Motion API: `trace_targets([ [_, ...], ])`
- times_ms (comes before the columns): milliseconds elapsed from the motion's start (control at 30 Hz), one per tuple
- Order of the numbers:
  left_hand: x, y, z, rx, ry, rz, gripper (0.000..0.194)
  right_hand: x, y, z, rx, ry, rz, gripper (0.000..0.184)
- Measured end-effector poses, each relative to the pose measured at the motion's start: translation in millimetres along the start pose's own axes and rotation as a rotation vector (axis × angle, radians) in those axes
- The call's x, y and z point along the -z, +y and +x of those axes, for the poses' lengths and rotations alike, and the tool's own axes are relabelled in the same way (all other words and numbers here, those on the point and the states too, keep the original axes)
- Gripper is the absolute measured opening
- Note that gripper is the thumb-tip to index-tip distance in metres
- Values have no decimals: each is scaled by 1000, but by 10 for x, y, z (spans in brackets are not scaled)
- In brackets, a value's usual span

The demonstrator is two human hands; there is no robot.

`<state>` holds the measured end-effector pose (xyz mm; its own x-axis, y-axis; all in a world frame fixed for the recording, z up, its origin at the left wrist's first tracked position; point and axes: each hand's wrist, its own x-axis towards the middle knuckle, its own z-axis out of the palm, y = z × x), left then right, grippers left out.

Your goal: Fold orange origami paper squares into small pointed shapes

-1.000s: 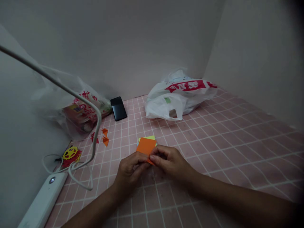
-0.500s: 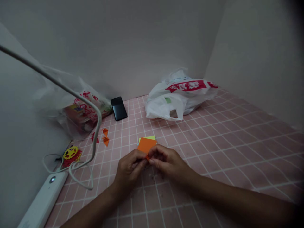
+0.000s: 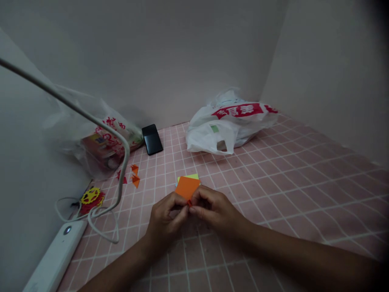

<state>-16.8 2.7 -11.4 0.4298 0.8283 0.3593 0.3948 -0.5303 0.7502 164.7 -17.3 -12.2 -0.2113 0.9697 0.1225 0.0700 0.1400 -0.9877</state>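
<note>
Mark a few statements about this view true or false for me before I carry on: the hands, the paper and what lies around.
1. The left hand and right hand meet at a small orange paper piece. True.
2. The flat black rectangular phone stands on its edge. False: the phone lies flat, screen up.
3. A square orange paper sheet overlaps a pale yellow paper sheet. True.
4. The yellow gear-shaped piece lies to the right of both hands. False: the gear-shaped piece is to their left, on something red.
5. The crumpled white plastic bag lies beyond the hands. True.
</note>
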Motion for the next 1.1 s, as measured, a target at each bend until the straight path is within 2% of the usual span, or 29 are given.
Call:
trace_targets([
  [233,-10,-37,-5,27,9,35,10,-6,6,-21,-3,-62,62,12],
  [467,-11,-42,-6,-18,-40,109,11,-31,68,-27,-108,-85,221,6],
  [633,-20,-45,-5,-44,-49,115,12,-30,82,-19,-106,-78,214,8],
  [833,-17,-46,-11,-7,-52,88,12,-35,96,-2,-141,-101,272,9],
  [1100,-8,-48,-5,-12,-56,81,13,-21,83,7,-124,-105,234,8],
])
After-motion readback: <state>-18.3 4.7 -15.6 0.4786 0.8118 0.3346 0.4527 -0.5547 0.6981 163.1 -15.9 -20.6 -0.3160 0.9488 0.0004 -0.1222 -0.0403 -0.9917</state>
